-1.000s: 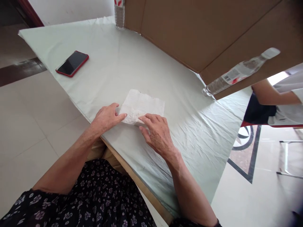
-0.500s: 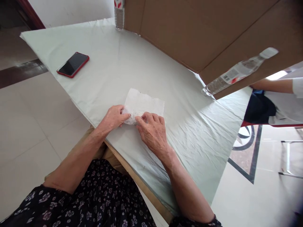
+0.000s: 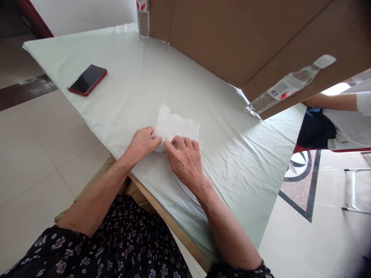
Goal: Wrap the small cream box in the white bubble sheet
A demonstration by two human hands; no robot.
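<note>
- White sheet: from where I stand, I see it near the front edge of the cloth-covered table, its near edge bunched up, the rest spread flat. Take it as the middle of the clock.
- Left hand: at about 8 o'clock, gripping the sheet's near left corner, thumb on top.
- Right hand: at about 5 o'clock, fingers curled onto the bunched near edge, thumb beside the index finger; I can't tell how tightly they close.
- Phone: lying at 10 o'clock, in a red case.
- Cardboard panel: from 12 round to 2 o'clock, a clear bottle at its 11 o'clock end, another leaning at 2.
- Another person's arm: past the panel, near 3 o'clock.
</note>
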